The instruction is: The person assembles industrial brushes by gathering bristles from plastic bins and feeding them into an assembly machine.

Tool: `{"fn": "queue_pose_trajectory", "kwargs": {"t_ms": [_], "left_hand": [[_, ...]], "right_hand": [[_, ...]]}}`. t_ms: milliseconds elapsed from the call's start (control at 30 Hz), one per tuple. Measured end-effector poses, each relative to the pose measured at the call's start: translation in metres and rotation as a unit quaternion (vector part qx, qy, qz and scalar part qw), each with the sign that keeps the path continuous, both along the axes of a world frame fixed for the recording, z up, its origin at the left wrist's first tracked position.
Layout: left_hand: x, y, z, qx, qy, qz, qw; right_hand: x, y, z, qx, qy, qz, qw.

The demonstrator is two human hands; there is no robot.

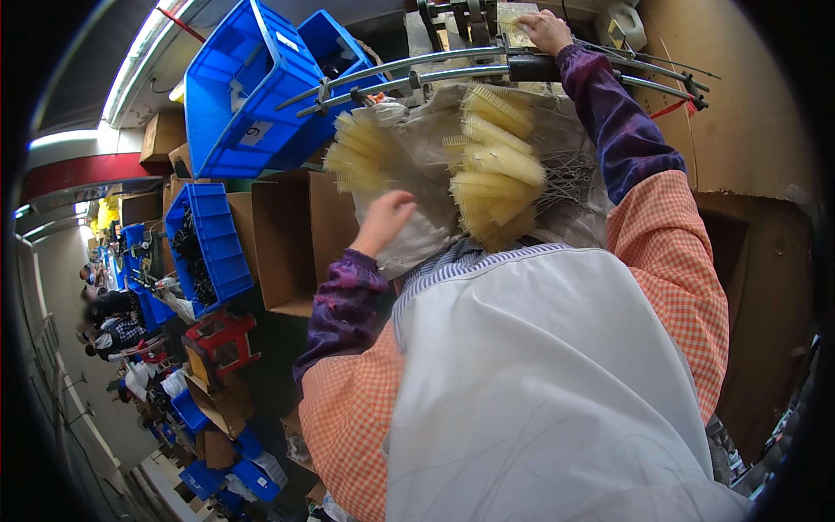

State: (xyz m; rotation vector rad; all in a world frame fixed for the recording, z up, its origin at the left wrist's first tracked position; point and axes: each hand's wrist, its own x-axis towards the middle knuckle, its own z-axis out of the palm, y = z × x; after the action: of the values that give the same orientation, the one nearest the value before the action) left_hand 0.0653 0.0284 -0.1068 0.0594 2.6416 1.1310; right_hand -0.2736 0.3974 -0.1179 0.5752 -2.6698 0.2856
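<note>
My left hand (385, 222) is low on the left, slightly blurred, its fingers loosely curved and apart with nothing seen in them. Just above it lies a bunch of pale yellow bristle brushes (359, 155). At the top, my right hand (546, 32) reaches to a metal machine (470, 24). Its fingers are bent together at a pale yellowish piece; what they hold is too small to make out. Between my arms a larger pile of yellow bristle brushes (496, 170) rests on a grey plastic sheet (417, 148), thin wire stems (561, 178) pointing right.
Curved metal rails (400, 71) cross in front of the machine. Blue bins (252, 96) stand at the upper left, with an opened cardboard box (291, 239) below them. Tall cardboard (735, 96) walls the right side. A red stool (222, 339) and people are farther left.
</note>
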Motion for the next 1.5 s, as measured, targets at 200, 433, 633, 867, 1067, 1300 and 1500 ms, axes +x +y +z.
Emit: {"fn": "queue_pose_trajectory", "kwargs": {"t_ms": [200,433,633,867,1067,1300,1500], "left_hand": [[-0.041,-0.020,0.030,-0.200,0.167,0.068,0.963],[-0.053,-0.045,0.018,-0.341,0.068,0.172,0.922],[-0.067,-0.060,0.003,-0.215,0.184,0.186,0.941],[-0.076,-0.067,0.010,-0.251,0.095,0.163,0.949],[-0.076,-0.041,0.033,-0.314,0.071,0.185,0.928],[-0.085,-0.048,0.030,-0.332,0.035,0.230,0.914],[-0.093,-0.099,-0.019,-0.244,0.089,0.204,0.944]], "right_hand": [[-0.011,0.000,0.005,0.095,-0.013,-0.021,0.995],[0.006,0.074,-0.020,0.087,0.091,-0.174,0.977],[0.034,0.030,0.008,0.062,0.042,-0.220,0.973],[0.039,-0.056,0.013,0.041,0.031,-0.181,0.982],[0.050,-0.095,0.031,0.043,0.023,-0.182,0.982],[0.049,-0.042,0.021,0.091,0.020,-0.153,0.984],[0.037,0.008,0.016,0.115,0.018,-0.168,0.979]]}}
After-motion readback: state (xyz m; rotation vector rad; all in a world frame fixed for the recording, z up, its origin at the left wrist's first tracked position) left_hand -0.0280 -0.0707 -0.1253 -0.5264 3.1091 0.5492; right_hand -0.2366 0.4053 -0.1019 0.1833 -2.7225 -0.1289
